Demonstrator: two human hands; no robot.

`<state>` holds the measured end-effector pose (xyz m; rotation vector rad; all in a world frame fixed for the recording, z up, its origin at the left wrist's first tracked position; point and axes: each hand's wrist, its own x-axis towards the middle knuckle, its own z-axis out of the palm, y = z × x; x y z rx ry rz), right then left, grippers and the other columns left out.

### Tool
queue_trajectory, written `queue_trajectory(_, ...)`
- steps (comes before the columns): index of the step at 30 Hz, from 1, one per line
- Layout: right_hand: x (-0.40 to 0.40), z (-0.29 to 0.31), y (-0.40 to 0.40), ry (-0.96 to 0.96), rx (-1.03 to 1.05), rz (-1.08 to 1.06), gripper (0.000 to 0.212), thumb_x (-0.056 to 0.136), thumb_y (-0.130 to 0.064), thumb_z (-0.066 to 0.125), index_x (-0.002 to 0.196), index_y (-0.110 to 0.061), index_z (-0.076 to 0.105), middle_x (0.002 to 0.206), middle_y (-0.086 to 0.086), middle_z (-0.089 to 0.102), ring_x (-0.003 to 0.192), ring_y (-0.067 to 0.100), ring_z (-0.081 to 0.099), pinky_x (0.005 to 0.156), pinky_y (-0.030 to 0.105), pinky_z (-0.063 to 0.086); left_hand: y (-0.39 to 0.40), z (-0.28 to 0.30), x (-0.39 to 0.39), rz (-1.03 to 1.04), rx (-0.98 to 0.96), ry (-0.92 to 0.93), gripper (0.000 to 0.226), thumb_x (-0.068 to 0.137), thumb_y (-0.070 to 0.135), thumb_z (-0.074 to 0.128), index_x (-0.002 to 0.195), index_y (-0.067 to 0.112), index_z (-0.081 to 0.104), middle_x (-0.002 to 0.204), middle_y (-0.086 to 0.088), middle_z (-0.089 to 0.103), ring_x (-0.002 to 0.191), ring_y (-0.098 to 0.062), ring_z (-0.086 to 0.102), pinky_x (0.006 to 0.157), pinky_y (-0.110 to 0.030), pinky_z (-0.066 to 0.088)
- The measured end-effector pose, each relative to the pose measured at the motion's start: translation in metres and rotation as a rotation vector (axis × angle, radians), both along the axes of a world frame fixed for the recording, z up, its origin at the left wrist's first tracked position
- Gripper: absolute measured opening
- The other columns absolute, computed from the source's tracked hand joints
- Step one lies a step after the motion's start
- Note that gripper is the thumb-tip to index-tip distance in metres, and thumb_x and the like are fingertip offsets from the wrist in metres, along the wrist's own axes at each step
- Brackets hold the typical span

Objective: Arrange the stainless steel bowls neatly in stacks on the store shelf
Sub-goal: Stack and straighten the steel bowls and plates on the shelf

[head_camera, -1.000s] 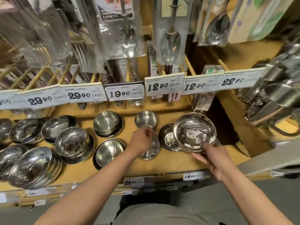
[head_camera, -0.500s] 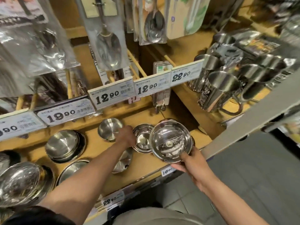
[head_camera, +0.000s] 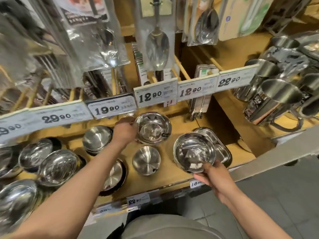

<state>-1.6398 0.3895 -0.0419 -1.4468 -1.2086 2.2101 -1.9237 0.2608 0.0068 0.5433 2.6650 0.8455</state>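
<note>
My left hand [head_camera: 124,130] grips the left rim of a shiny steel bowl stack [head_camera: 152,128] at the back of the wooden shelf [head_camera: 174,176]. My right hand [head_camera: 211,174] holds another steel bowl [head_camera: 194,151] by its near rim, tilted, above the shelf's right part. A small single bowl [head_camera: 146,160] sits between the two. More bowls stand to the left: a stack [head_camera: 96,138] behind my left forearm, another bowl [head_camera: 114,175] partly hidden under that forearm, and several stacks [head_camera: 57,167] further left.
Rectangular steel trays [head_camera: 218,146] lie on the shelf behind the held bowl. Price tags [head_camera: 156,95] line the rail above, with packaged spoons [head_camera: 157,47] hanging higher up. Steel mugs [head_camera: 276,99] fill the shelf at right. Grey floor [head_camera: 276,195] lies below right.
My left hand moved from the small front bowl to the back and now grips the rim of the rear bowl stack. My right hand carried its bowl rightward, over the trays. The camera swung left.
</note>
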Motion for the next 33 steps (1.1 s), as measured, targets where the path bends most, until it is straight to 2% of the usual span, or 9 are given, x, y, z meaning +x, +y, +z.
queue_trajectory(4,-0.02,-0.009,-0.006,0.002,-0.04,0.07,0.031,0.102,-0.001,0.052,0.13,-0.016,0.05,0.121,0.017,0.069,0.099,0.032,0.075,0.061,0.029,0.064,-0.05,0.003,0.002,0.13,0.062,-0.016,0.019,0.098,0.013,0.054,0.098,0.013,0.072,0.09,-0.006,0.069,0.088,-0.031,0.066,0.064,-0.022,0.045)
queue_trajectory(6,-0.027,-0.014,-0.008,-0.009,-0.052,0.102,0.028,0.104,-0.003,0.051,0.128,-0.017,0.053,0.117,0.016,0.071,0.1,0.031,0.075,0.062,0.029,0.064,-0.077,0.004,0.009,0.184,0.117,-0.045,0.028,0.101,0.012,0.051,0.122,0.014,0.07,0.094,0.006,0.062,0.071,-0.017,0.063,0.055,-0.016,0.049)
queue_trajectory(8,-0.034,-0.02,-0.009,-0.027,-0.066,0.119,0.026,0.104,-0.005,0.052,0.129,-0.011,0.056,0.115,0.016,0.071,0.102,0.031,0.074,0.064,0.03,0.065,-0.103,0.005,0.018,0.232,0.142,-0.069,0.039,0.104,0.013,0.046,0.141,0.015,0.059,0.109,0.006,0.057,0.067,-0.007,0.056,0.061,-0.026,0.055)
queue_trajectory(11,-0.042,-0.028,-0.007,-0.065,-0.078,0.103,0.025,0.104,-0.003,0.049,0.127,-0.011,0.057,0.111,0.016,0.071,0.099,0.03,0.072,0.056,0.026,0.063,-0.134,0.003,0.035,0.291,0.22,-0.095,0.04,0.106,0.011,0.043,0.143,0.019,0.057,0.126,0.007,0.051,0.102,-0.01,0.055,0.082,-0.022,0.048)
queue_trajectory(14,-0.044,-0.032,-0.004,-0.1,-0.074,0.133,0.023,0.106,-0.007,0.047,0.126,-0.011,0.058,0.112,0.018,0.072,0.092,0.026,0.074,0.053,0.023,0.061,-0.157,0.001,0.054,0.362,0.284,-0.115,0.036,0.106,0.011,0.044,0.136,0.017,0.063,0.117,0.013,0.055,0.114,-0.011,0.05,0.088,-0.019,0.038)
queue_trajectory(21,-0.048,-0.03,0.001,-0.132,-0.1,0.139,0.036,0.107,-0.011,0.047,0.142,-0.006,0.049,0.122,0.023,0.066,0.09,0.028,0.073,0.054,0.028,0.062,-0.184,-0.002,0.081,0.423,0.309,-0.117,0.033,0.107,0.014,0.043,0.127,0.015,0.069,0.119,0.0,0.07,0.111,-0.022,0.063,0.095,-0.037,0.052)
queue_trajectory(27,-0.044,-0.028,-0.003,-0.14,-0.134,0.197,0.036,0.105,-0.016,0.054,0.135,0.004,0.052,0.109,0.027,0.068,0.089,0.033,0.073,0.052,0.028,0.062,-0.185,-0.005,0.087,0.56,0.401,-0.129,0.018,0.106,0.02,0.051,0.107,0.021,0.069,0.083,-0.001,0.067,0.071,-0.017,0.056,0.064,-0.031,0.044)
queue_trajectory(30,-0.031,-0.025,-0.002,-0.142,-0.137,0.249,0.037,0.105,-0.022,0.054,0.134,0.0,0.052,0.118,0.024,0.064,0.093,0.035,0.071,0.053,0.031,0.063,-0.183,-0.003,0.086,0.596,0.449,-0.105,0.013,0.103,0.023,0.056,0.097,0.022,0.068,0.084,-0.002,0.068,0.073,-0.017,0.057,0.064,-0.035,0.048)
queue_trajectory(33,-0.021,-0.015,-0.005,-0.186,-0.138,0.364,0.036,0.103,-0.031,0.057,0.123,-0.001,0.058,0.101,0.019,0.066,0.087,0.032,0.07,0.054,0.035,0.063,-0.177,0.0,0.086,0.602,0.524,-0.132,0.013,0.102,0.021,0.058,0.096,0.018,0.069,0.096,-0.014,0.072,0.081,-0.025,0.061,0.076,-0.048,0.055)
